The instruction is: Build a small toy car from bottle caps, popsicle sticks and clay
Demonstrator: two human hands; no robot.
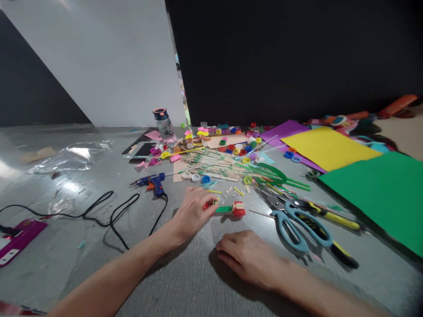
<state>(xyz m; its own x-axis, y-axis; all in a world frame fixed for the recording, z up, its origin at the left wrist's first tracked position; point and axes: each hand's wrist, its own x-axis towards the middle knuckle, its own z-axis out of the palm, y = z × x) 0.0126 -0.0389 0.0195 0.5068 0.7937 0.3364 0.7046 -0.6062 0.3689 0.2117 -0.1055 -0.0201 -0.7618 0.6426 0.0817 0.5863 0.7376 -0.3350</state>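
Note:
A small craft piece lies on the grey table, made of a green strip [224,209] with a red bottle cap [238,209] at its right end. Pale short sticks sit on that cap. My left hand [194,209] pinches the piece's left end, where another red cap shows partly between thumb and fingers. Nearer to me, my right hand [246,257] rests on the table with its fingers curled in; nothing shows in it. Short yellow strips [238,191] and small pale bits lie just beyond the piece.
Blue-handled scissors [291,229] and a yellow-black cutter [337,218] lie at right. A blue glue gun [153,182] with a looping cord is at left. Behind are wooden sticks [211,163], bottle caps and a water bottle [163,123]. Green sheets [380,189] cover the far right.

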